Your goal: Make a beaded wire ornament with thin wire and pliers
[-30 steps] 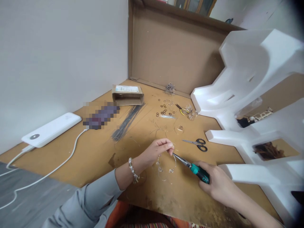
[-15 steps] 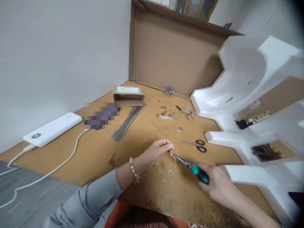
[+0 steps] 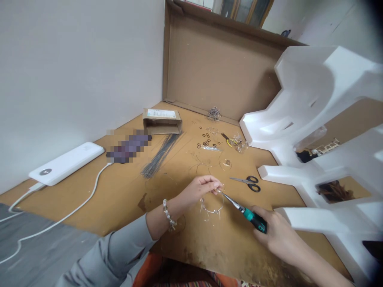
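My left hand (image 3: 200,189) pinches a thin wire loop with small clear beads (image 3: 211,208) that hangs just above the brown board (image 3: 125,191). In my right hand (image 3: 277,235) sit green-handled pliers (image 3: 243,211), gripped tight, their narrow nose meeting the wire right at my left fingertips. A bead bracelet circles my left wrist, and a grey sleeve covers that forearm.
Black-handled scissors (image 3: 248,182) lie just beyond my hands. Farther back are a bundle of grey wires (image 3: 160,154), small dark rings (image 3: 206,139), yellow-handled pliers (image 3: 229,139), a small cardboard box (image 3: 161,119). A white power bank (image 3: 64,162) with its cable lies left. White foam packing (image 3: 314,131) stands right.
The pliers' nose has risen to my left fingertips, and the beaded wire loop has shifted slightly and flattened. My right hand has slid a little to the right.
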The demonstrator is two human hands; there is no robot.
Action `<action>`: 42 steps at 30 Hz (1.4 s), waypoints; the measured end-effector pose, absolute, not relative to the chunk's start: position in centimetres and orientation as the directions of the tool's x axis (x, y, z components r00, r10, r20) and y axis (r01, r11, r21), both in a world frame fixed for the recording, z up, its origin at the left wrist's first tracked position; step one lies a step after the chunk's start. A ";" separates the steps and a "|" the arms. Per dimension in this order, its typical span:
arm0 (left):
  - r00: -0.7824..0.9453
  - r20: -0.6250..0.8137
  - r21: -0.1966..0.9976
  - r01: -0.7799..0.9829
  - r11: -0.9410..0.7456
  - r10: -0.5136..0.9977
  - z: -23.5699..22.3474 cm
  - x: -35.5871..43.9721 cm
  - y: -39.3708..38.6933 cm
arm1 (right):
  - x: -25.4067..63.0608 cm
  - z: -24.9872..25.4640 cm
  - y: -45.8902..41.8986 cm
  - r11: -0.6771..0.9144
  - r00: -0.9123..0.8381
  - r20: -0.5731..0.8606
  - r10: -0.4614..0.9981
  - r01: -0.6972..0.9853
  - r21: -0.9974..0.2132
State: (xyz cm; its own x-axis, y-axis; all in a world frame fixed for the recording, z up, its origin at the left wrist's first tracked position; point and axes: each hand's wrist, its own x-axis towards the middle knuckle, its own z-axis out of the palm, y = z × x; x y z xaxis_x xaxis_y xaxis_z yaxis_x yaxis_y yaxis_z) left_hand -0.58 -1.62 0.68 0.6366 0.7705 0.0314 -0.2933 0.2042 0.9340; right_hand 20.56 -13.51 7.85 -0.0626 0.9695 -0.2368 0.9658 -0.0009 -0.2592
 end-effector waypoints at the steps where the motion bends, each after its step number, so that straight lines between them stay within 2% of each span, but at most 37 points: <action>1: 0.638 0.007 0.930 -0.287 0.229 0.770 0.6 -0.7 -1.4 | 20.7 7.9 -13.5 -0.007 -0.051 -0.227 0.973 0.969 -0.246; 7: 0.622 -0.094 0.908 -0.267 0.323 0.778 0.8 -1.3 -0.9 | 21.2 7.8 -13.7 -0.037 -0.003 -0.190 0.982 0.978 -0.207; 14: 0.562 -0.083 0.965 -0.163 0.208 0.823 1.3 -1.0 -1.3 | 21.1 7.5 -13.9 -0.036 -0.010 -0.207 0.978 0.975 -0.219; 22: 0.583 -0.020 0.982 -0.140 0.125 0.812 0.8 -0.9 -1.2 | 21.0 7.5 -13.7 -0.037 -0.002 -0.190 0.982 0.979 -0.199; 28: 0.627 -0.076 0.963 -0.157 0.221 0.776 0.8 -1.0 -1.2 | 21.3 7.4 -13.7 -0.038 0.004 -0.203 0.979 0.986 -0.164; 31: 0.605 -0.121 0.951 -0.158 0.267 0.787 0.6 -0.7 -1.3 | 21.9 7.3 -13.8 -0.030 0.008 -0.187 0.982 0.993 -0.118; 36: 0.517 -0.155 0.957 -0.133 0.259 0.842 0.4 -0.2 -1.4 | 22.5 7.5 -14.4 -0.054 0.057 -0.118 0.991 0.998 0.030; 42: 0.510 -0.157 0.965 -0.102 0.240 0.846 0.3 0.2 -1.8 | 20.3 7.5 -14.4 0.018 -0.007 -0.094 0.996 0.994 0.110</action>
